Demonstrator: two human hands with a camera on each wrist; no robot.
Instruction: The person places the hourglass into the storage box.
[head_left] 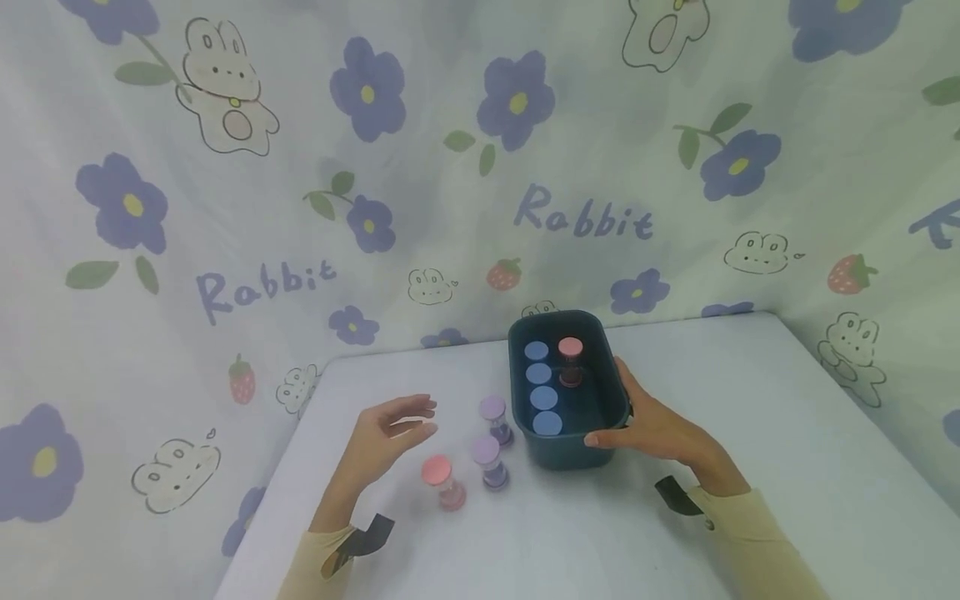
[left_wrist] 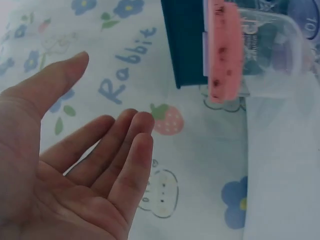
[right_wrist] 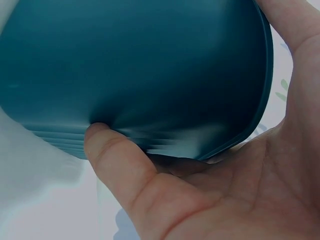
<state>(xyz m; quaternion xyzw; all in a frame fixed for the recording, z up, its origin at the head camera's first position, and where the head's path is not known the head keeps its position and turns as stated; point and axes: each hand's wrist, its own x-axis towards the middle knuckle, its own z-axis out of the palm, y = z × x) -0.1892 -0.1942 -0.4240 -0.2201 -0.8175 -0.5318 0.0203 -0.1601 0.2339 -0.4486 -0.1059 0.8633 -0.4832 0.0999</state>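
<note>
A dark teal plastic bin (head_left: 567, 454) stands toward the back of the table, and my right hand (head_left: 660, 427) grips its near right corner. The right wrist view shows the thumb (right_wrist: 117, 155) pressing the bin wall (right_wrist: 125, 60). Inside are several blue-capped sand timers (head_left: 543, 398) in a row along the left side and one pink sand timer (head_left: 571, 348). My left hand (head_left: 386, 433) hovers left of the bin with fingers loosely bent, holding nothing. Near it stand a pink sand timer (head_left: 438, 470) and two purple sand timers (head_left: 492, 408), all upright.
A white-covered table (head_left: 540, 542) lies under everything. Behind it hangs a patterned cloth (head_left: 442, 183) with flowers and rabbits, close to the bin's far end.
</note>
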